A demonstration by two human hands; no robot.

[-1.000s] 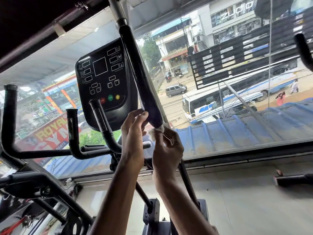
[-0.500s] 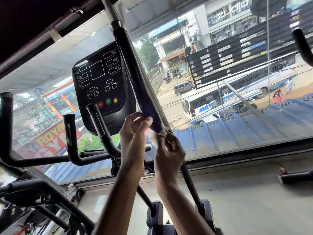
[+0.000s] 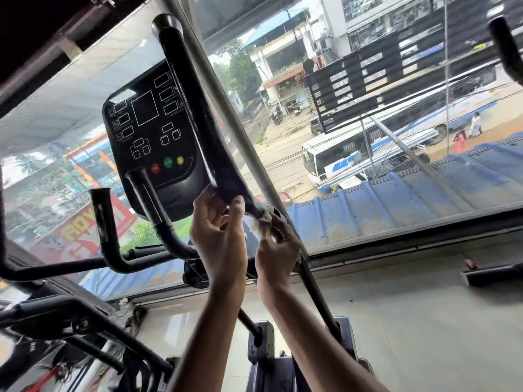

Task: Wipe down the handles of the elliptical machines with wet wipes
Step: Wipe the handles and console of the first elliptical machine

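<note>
The long black handle [image 3: 195, 108] of the elliptical machine is being wiped near the lower end of its padded grip. That end is held by the left hand [image 3: 219, 230], with the thumb and fingers curled round it from either side. Just beside those fingers, lower on the bar, a crumpled white wipe [image 3: 265, 215] is pinched against the handle by the curled fingers of the right hand [image 3: 278, 247]. How far the wipe is wrapped round the bar cannot be told. The step in hand is judged to be the rubbing of this handle's lower part. For the next move, the wipe would need to be pressed to the bar and drawn along it past the left fingers, so that hand would have to be shifted or lifted. The console [image 3: 147, 123] lies above the left fingers and is not touched.
</note>
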